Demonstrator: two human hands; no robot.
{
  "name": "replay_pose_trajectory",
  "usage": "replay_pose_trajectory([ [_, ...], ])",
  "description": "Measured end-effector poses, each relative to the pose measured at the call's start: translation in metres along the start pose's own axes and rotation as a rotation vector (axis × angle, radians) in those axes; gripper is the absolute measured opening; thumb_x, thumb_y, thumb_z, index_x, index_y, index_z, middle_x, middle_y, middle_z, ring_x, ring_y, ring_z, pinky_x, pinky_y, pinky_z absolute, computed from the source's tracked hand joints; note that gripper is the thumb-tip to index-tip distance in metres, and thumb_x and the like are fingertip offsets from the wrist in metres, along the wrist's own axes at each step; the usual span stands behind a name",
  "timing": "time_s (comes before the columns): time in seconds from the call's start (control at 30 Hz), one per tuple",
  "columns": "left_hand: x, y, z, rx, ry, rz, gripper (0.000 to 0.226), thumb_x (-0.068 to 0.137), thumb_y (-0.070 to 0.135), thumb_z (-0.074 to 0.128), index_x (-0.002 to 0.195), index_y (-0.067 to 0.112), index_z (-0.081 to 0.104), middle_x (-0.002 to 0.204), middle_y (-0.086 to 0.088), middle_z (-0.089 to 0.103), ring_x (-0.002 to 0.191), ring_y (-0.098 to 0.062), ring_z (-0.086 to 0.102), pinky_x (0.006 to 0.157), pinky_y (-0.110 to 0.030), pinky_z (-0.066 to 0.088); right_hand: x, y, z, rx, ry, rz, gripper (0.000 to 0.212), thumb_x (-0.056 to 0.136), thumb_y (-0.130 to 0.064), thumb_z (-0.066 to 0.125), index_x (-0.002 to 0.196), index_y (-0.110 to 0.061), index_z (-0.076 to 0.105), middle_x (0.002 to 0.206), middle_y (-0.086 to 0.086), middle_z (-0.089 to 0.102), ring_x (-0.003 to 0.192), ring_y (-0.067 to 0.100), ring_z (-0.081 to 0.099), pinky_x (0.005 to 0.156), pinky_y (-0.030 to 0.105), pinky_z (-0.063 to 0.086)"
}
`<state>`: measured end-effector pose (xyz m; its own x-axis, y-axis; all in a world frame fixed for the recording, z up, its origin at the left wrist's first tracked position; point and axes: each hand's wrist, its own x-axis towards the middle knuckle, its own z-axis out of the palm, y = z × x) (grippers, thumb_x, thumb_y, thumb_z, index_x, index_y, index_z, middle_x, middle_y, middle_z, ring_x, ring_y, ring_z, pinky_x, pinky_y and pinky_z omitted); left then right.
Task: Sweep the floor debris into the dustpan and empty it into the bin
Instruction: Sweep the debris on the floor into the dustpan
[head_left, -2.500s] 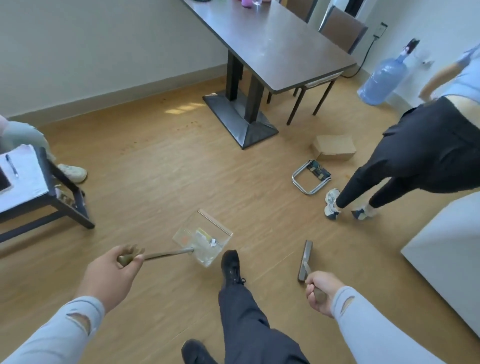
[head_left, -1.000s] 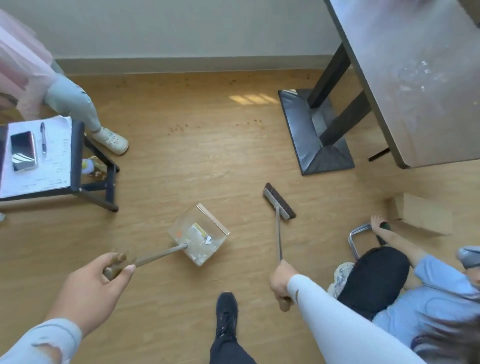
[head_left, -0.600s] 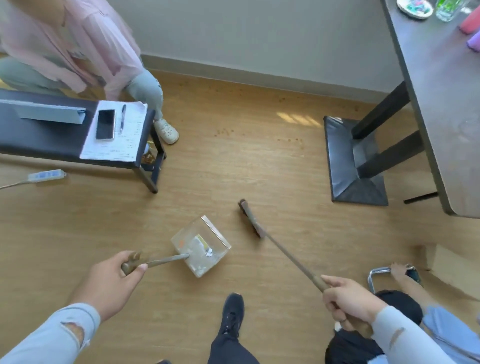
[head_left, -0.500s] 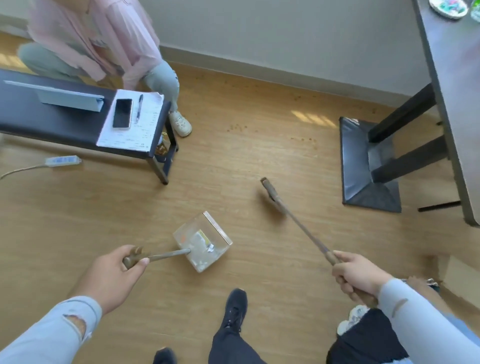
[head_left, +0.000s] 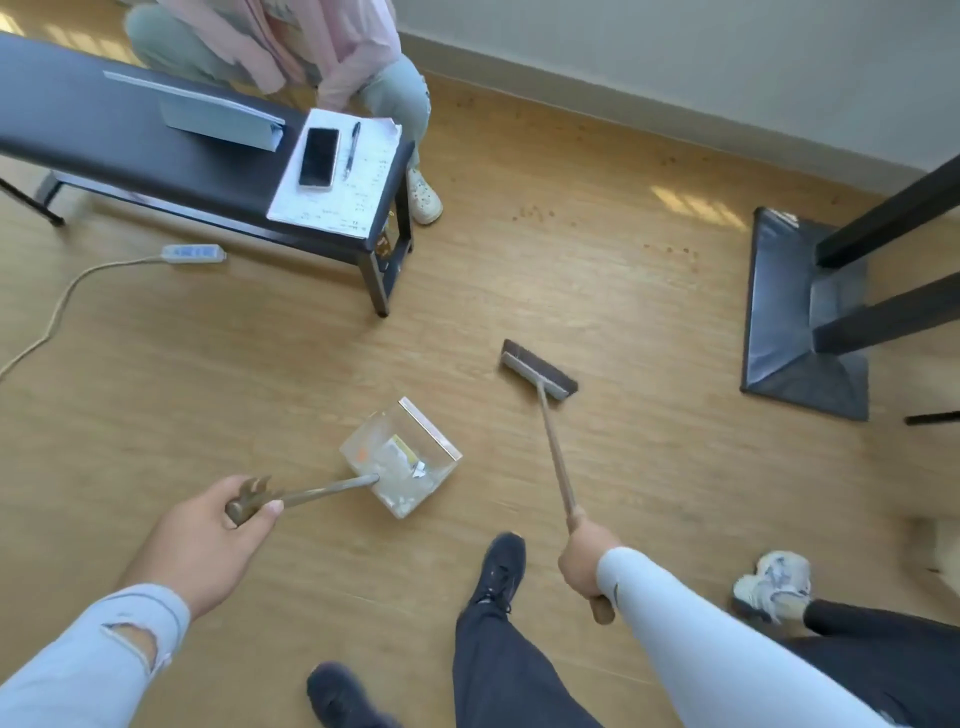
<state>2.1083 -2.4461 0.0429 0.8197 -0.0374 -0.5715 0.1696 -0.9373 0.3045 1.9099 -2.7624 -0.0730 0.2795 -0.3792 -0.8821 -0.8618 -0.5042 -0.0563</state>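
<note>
The left hand is closed around the brown end of the long thin handle of a clear, box-shaped plastic dustpan, which sits ahead and to the right of that hand and holds pale scraps and a bit of yellow. The right hand is clenched round the wooden stick of a flat dark-bristled broom, whose head lies on the wood-grain floor well ahead of that hand, to the right of the dustpan and apart from it. Far ahead of the right hand, small brown crumbs lie scattered near the black table base.
</note>
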Motion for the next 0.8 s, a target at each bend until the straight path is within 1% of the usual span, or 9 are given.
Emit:
replay_pose_trajectory([
  [0.07, -0.008, -0.028, -0.008, 0.005, 0.002, -0.01, 0.023, 0.093, 0.039, 0.068, 0.114, 0.03, 0.067, 0.076, -0.003, 0.063, 0.071, -0.023, 0.062, 0.062, -0.034, 0.044, -0.037, 0.003, 0.031, -0.063, -0.087, -0.07, 0.071, 0.093, -0.009, 0.051, 0.157, -0.012, 0.022, 0.129, 0.016, 0.06, 0.095, 0.026, 0.056, 0.088, 0.036, 0.049],
  [0.2, -0.03, -0.093, -0.025, 0.009, -0.016, -0.012, 0.027, 0.093, 0.039, 0.068, 0.117, 0.027, 0.068, 0.077, -0.002, 0.065, 0.074, -0.022, 0.062, 0.065, -0.035, 0.043, -0.105, -0.016, 0.09, -0.187, -0.351, -0.056, 0.081, 0.092, -0.006, 0.041, 0.161, -0.027, 0.002, 0.103, 0.003, 0.057, 0.082, 0.023, 0.055, 0.063, 0.029, 0.046],
  [0.3, -0.044, -0.137, -0.036, 0.013, -0.017, 0.004, 0.023, 0.094, 0.04, 0.067, 0.114, 0.029, 0.067, 0.077, 0.001, 0.065, 0.073, -0.02, 0.061, 0.064, -0.034, 0.043, -0.127, -0.013, 0.087, -0.062, -0.331, -0.055, 0.069, 0.091, -0.004, 0.043, 0.154, -0.028, 0.028, 0.087, 0.003, 0.056, 0.066, 0.021, 0.055, 0.056, 0.031, 0.048],
  [0.37, -0.056, -0.18, -0.047, -0.015, -0.031, 0.002, 0.02, 0.094, 0.04, 0.066, 0.112, 0.031, 0.066, 0.078, 0.002, 0.065, 0.075, -0.021, 0.062, 0.067, -0.034, 0.045, -0.153, 0.001, 0.077, 0.207, -0.29, 0.013, 0.065, 0.091, -0.004, 0.047, 0.149, -0.031, 0.039, 0.076, 0.007, 0.054, 0.052, 0.019, 0.049, 0.048, 0.029, 0.044],
  [0.47, -0.072, -0.234, -0.056, -0.047, -0.038, -0.006, 0.013, 0.094, 0.04, 0.066, 0.106, 0.033, 0.063, 0.079, 0.002, 0.064, 0.076, -0.022, 0.062, 0.068, -0.034, 0.044, -0.181, 0.025, 0.064, 0.476, -0.188, 0.065, 0.067, 0.095, -0.002, 0.053, 0.155, -0.027, 0.035, 0.062, 0.007, 0.049, 0.042, 0.015, 0.041, 0.039, 0.025, 0.036],
  [0.6, -0.082, -0.288, -0.066, -0.096, -0.008, -0.046, 0.009, 0.094, 0.038, 0.067, 0.1, 0.034, 0.062, 0.075, -0.003, 0.065, 0.074, -0.024, 0.062, 0.065, -0.035, 0.043, -0.175, 0.029, 0.074, 0.564, -0.083, 0.181, 0.06, 0.098, -0.001, 0.05, 0.153, -0.022, 0.036, 0.059, 0.008, 0.047, 0.039, 0.015, 0.04, 0.038, 0.023, 0.037],
  [0.67, -0.084, -0.311, -0.067, -0.109, 0.011, -0.079, 0.007, 0.093, 0.04, 0.067, 0.098, 0.035, 0.065, 0.072, -0.004, 0.065, 0.071, -0.023, 0.062, 0.062, -0.033, 0.044, -0.143, 0.013, 0.085, 0.575, -0.041, 0.246, 0.039, 0.099, 0.0, 0.046, 0.136, -0.01, 0.049, 0.054, 0.007, 0.045, 0.035, 0.016, 0.039, 0.04, 0.022, 0.035],
  [0.73, -0.086, -0.329, -0.065, -0.122, 0.028, -0.103, 0.007, 0.093, 0.042, 0.068, 0.098, 0.039, 0.065, 0.071, -0.003, 0.065, 0.069, -0.022, 0.063, 0.061, -0.032, 0.046, -0.109, -0.021, 0.101, 0.611, -0.036, 0.285, 0.021, 0.097, -0.001, 0.046, 0.116, -0.008, 0.049, 0.047, 0.006, 0.045, 0.03, 0.016, 0.041, 0.041, 0.02, 0.037],
  [0.8, -0.087, -0.343, -0.066, -0.138, 0.047, -0.116, 0.008, 0.092, 0.042, 0.069, 0.099, 0.041, 0.064, 0.071, -0.003, 0.065, 0.068, -0.022, 0.063, 0.06, -0.032, 0.046, -0.079, -0.065, 0.125, 0.664, -0.041, 0.304, 0.031, 0.093, -0.001, 0.046, 0.119, -0.016, 0.043, 0.049, 0.006, 0.047, 0.032, 0.016, 0.046, 0.038, 0.02, 0.04],
])
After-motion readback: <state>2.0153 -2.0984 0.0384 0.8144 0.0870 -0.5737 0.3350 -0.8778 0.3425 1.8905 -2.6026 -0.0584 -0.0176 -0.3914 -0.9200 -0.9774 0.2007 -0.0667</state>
